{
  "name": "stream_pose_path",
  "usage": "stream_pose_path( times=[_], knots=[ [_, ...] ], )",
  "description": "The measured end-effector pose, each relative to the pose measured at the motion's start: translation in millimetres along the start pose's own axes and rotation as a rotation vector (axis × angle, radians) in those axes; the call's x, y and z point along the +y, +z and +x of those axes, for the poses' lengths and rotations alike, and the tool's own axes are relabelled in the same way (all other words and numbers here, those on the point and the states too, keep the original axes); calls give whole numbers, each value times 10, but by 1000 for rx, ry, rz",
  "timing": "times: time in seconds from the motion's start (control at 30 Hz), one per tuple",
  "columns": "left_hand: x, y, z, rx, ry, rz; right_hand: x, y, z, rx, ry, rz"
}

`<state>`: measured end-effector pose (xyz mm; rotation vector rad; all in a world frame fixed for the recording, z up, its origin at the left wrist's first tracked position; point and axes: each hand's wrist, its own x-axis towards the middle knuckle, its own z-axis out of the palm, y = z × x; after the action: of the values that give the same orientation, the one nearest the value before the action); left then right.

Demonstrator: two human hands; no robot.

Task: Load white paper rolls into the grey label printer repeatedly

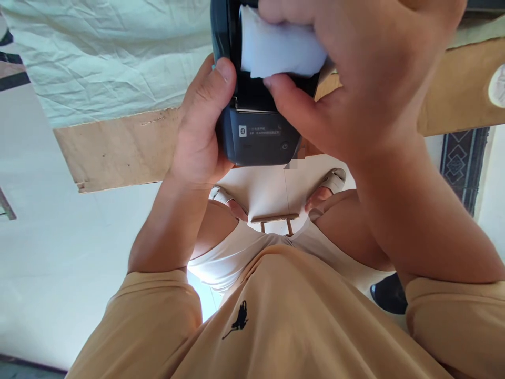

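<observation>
Head camera looks steeply down our own front, and we see both hands raised close to the lens around a small dark portable printer (pixel 256 131). Our left hand (pixel 197 131) is closed around the printer's left side: the palm cups the casing and the thumb lies up along its front edge, tip near the open paper bay. Our right hand (pixel 355 68) comes in from above and is curled over a white paper roll (pixel 276 50). The thumb presses on the roll's lower edge while the other fingers cover its top, so the hand is mostly closed with the roll pinched inside it. The roll sits at the printer's upper, opened part, touching the dark housing. Whether it is fully seated there we cannot tell, since the hand hides much of it. On the printer's lower panel we make out a small white label and a round power symbol.

The printer is held in the air, clear of the plywood worktop (pixel 118 147), which carries a crumpled pale green cloth (pixel 110 58). Below the hands are our tan shirt (pixel 300 316) with a black logo, white shorts (pixel 236 252) and sandalled feet on a pale floor (pixel 51 237). A dark patterned rug (pixel 461 158) lies at the right.
</observation>
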<state>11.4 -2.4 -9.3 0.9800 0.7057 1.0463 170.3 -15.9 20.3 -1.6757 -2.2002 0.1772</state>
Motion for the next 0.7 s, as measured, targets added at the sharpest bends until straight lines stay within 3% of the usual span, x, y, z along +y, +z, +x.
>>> stream_pose_path(
  times=[0.1, 0.2, 0.4, 0.57, 0.7],
  knots=[
    [10, -15, -2, -37, -16, -22, -39, -18, -12, 48, -133, -41],
    [27, -18, -5, -83, -24, -27, -36, 2, -22, 50, -137, -25],
    [27, -37, -2, -63, -6, -36, -26, 1, -48, 77, -157, -32],
    [24, -95, -3, -122, -29, 37, -16, 3, -58, 155, -202, -35],
    [21, -42, -21, -17, -41, -9, -55, 84, -73, 207, -249, -38]
  ],
)
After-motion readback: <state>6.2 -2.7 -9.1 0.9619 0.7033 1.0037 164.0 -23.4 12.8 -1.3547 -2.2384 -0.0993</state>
